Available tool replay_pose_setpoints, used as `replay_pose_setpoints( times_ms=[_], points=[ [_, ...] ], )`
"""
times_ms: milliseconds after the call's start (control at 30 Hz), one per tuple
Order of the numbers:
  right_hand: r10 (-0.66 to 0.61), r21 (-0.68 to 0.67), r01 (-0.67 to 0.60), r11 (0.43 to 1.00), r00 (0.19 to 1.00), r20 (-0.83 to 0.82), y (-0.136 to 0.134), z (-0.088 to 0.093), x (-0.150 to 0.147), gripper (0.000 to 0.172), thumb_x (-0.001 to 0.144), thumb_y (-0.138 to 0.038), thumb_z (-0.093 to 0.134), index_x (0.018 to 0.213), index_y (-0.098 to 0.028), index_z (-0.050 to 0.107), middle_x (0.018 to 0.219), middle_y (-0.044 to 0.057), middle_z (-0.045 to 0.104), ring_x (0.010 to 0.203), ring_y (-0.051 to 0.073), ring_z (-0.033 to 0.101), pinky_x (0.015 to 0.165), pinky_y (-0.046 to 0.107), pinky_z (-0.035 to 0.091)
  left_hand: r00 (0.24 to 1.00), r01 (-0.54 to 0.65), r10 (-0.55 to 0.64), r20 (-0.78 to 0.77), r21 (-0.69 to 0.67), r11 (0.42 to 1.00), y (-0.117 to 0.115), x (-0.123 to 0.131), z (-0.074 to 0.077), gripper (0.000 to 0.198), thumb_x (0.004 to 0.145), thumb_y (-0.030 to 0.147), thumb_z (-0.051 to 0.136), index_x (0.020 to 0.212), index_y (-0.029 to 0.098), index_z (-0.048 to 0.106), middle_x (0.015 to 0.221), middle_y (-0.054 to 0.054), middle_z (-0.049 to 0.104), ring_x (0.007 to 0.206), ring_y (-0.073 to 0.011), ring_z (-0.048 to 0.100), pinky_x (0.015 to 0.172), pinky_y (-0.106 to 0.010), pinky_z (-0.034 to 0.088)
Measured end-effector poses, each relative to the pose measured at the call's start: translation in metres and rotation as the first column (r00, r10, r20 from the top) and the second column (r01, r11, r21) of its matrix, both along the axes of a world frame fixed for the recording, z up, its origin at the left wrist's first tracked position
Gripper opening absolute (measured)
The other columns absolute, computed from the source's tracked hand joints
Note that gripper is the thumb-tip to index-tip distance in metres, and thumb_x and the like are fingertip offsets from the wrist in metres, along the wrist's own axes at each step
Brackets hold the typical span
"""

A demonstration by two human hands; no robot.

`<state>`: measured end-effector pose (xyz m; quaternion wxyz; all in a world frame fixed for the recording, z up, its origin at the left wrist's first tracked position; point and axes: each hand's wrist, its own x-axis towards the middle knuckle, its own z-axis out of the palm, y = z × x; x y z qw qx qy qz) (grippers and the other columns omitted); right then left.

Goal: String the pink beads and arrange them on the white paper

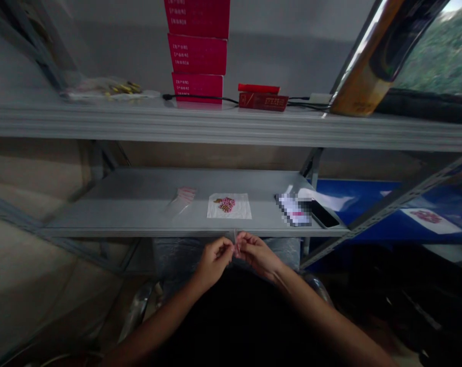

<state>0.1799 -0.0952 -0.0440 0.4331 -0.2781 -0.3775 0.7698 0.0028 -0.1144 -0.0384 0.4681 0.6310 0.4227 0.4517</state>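
My left hand [217,259] and my right hand [258,253] meet in front of the shelf's edge, fingers pinched on a small clear plastic bag [236,244] with a pinkish rim. The bag is mostly covered by my fingers, and I cannot make out its contents. Just beyond my hands, a white paper sheet [240,211] lies on the grey shelf [139,204]. On the sheet is a little heap of pink and gold capsule-like pieces [226,204]. To its left lie several clear plastic bags [182,200] with pink edges.
A phone [323,213] and a partly blurred item [295,210] lie at the shelf's right end. On the upper shelf [139,120] stand stacked red boxes [198,53], a small dark red box [263,101] and a cable. Another sheet with reddish pieces [427,218] rests on a blue surface.
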Motion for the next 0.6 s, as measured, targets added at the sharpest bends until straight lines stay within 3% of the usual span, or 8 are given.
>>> replay_pose_setpoints(
  times_ms=[133,267,600],
  points=[
    [-0.004,0.108,0.0,0.994,0.999,0.035,0.004,-0.018,-0.011,0.026,0.079,-0.027,0.087,0.09,-0.021,0.065,0.076,-0.003,0.067,0.067,0.013,0.063,0.07,0.027,0.051,0.994,0.104,-0.098,0.039,-0.199,0.974,0.014,-0.003,-0.015,0.041,0.091,0.057,0.06,0.076,0.019,0.058,0.061,0.003,0.056,0.053,-0.0115,0.049,0.053,-0.024,0.039],
    [0.038,0.23,-0.055,0.972,0.996,0.077,0.012,-0.027,-0.008,0.027,0.083,-0.03,0.084,0.093,-0.022,0.061,0.077,-0.003,0.068,0.068,0.016,0.066,0.071,0.031,0.053,0.99,0.138,-0.139,0.013,-0.241,0.961,0.022,-0.002,-0.024,0.045,0.091,0.061,0.059,0.075,0.019,0.057,0.063,0.002,0.057,0.054,-0.0119,0.051,0.052,-0.024,0.039],
    [0.057,0.148,-0.059,0.987,0.998,0.019,0.005,-0.03,-0.004,0.019,0.081,-0.015,0.071,0.085,-0.024,0.054,0.072,-0.004,0.063,0.066,0.016,0.063,0.071,0.032,0.053,0.966,0.257,-0.246,0.078,-0.229,0.939,0.017,-0.006,-0.026,0.035,0.096,0.051,0.054,0.08,0.019,0.057,0.069,0.002,0.058,0.056,-0.0112,0.053,0.054,-0.024,0.042]
  ],
)
